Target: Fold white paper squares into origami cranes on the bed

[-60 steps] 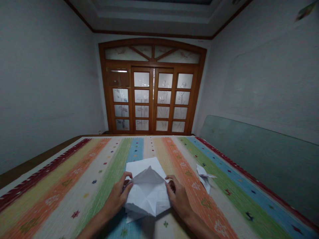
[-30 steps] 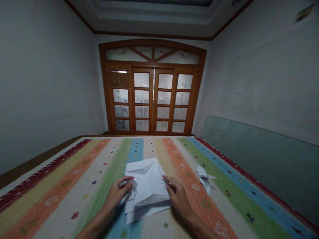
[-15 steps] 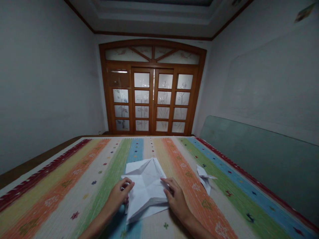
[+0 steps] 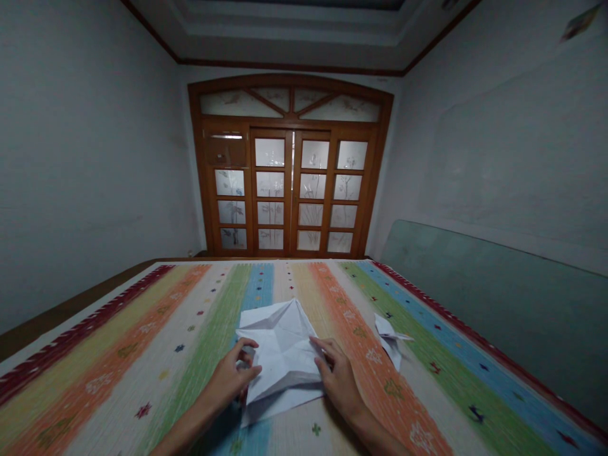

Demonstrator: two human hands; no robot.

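A white sheet of folded paper [image 4: 282, 351] lies on the striped tablecloth in front of me, with raised creases forming a star-like shape and flaps standing at its far and near sides. My left hand [image 4: 235, 373] grips its left edge, the thumb on top and the other fingers curled beside and partly beneath. At the right edge, my right hand [image 4: 338, 377] holds the paper between thumb and bent fingers. The fingertips under the paper are hidden. Farther right rests a smaller folded white paper piece [image 4: 388, 342], touched by neither hand.
The striped tablecloth [image 4: 190, 367] covers the table, whose brown edge [image 4: 85, 292] shows at the left. A pale green glass-like panel [image 4: 475, 285] stands along the right side. Beyond the table are wooden doors [image 4: 292, 190] with glass panes.
The near-left flap of the paper has risen and its corner has shifted up and right. My left hand has moved slightly right and its thumb lower; my right hand has barely shifted.
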